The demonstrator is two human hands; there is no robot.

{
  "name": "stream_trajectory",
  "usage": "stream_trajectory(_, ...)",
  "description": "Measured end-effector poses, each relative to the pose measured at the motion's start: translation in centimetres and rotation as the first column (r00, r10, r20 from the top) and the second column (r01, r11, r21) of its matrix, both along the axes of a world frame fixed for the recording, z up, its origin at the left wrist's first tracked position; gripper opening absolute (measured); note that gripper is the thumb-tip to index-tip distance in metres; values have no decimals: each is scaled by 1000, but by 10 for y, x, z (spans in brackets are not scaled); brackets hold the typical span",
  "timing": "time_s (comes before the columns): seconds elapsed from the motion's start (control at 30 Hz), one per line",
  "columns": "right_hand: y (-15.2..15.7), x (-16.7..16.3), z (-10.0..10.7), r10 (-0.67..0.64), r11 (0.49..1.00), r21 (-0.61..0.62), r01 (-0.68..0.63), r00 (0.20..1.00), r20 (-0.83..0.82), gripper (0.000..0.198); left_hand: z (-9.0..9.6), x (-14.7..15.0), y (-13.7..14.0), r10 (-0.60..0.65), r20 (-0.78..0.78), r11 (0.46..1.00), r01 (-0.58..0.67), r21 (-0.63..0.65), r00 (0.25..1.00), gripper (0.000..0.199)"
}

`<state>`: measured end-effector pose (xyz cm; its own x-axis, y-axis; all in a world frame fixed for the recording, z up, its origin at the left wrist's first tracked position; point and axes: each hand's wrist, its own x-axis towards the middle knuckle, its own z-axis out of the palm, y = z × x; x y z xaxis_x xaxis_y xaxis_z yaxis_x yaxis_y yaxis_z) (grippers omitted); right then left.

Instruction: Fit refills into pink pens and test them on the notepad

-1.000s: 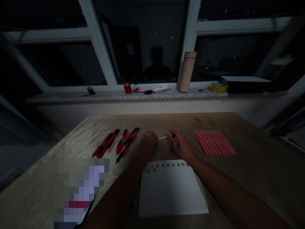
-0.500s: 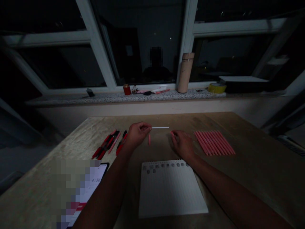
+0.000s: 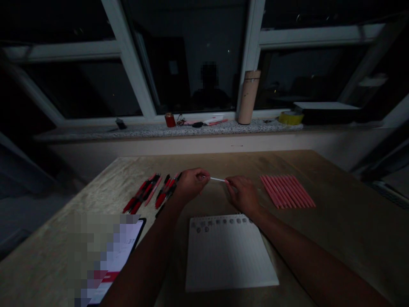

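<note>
1. Bridging the gap between the two hands, a thin white rod (image 3: 217, 179) slopes slightly down from the left fingertips to the right ones, its middle bare of any finger.
2. At its left end, the left hand (image 3: 191, 184) pinches the rod between thumb and index finger; whether part of it runs on inside the curled palm, I cannot tell.
3. At its right end, the rod meets a small pink piece (image 3: 227, 181) at the tips of the right hand (image 3: 245, 194), whose thumb and index finger grip that piece; the other fingers fold in behind, and what they cover is hidden. Whether the rod's tip sits inside the pink piece or only touches it is too small to tell.
4. Nearer the body than the rod, a lined notepad (image 3: 231, 256) lies on the table (image 3: 345, 238), the right wrist close by its top corner.
5. Beyond the right hand lies a neat row of pink pens (image 3: 287, 192); past the left hand are two clusters of red and black pens, with a phone (image 3: 128, 244) beside the left forearm.
</note>
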<state>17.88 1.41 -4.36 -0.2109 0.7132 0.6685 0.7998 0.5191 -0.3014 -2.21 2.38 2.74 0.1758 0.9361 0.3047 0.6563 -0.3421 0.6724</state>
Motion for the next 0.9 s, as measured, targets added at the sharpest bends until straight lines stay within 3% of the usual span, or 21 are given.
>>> stream_trajectory(0.27,-7,-2,2,181,983,-27,-179,979,92,26,-7,12,-2,-48,77,997,52,-52,996,11)
stream_trajectory(0.5,-6,-1,0,166,986,-22,-165,985,48,30,-19,3,10,-77,383,985,129,-111,921,32)
stream_trajectory(0.6,-5,-2,-1,139,990,-25,-139,990,25,27,-26,-3,16,-23,406,997,52,-59,913,31)
stream_trajectory(0.67,-4,-2,-1,136,990,-29,-135,991,18,26,-35,-6,21,70,296,997,-80,23,952,29)
stream_trajectory(0.73,-5,-2,0,139,990,-30,-139,990,18,26,-49,-7,26,146,69,981,-154,121,987,28)
stream_trajectory(0.8,-5,-2,1,139,990,-28,-139,990,19,26,-63,-7,30,190,-165,962,-150,226,968,25)
stream_trajectory(0.9,-6,-1,1,135,991,-26,-134,991,9,26,-79,-3,32,240,-392,961,-162,223,888,30)
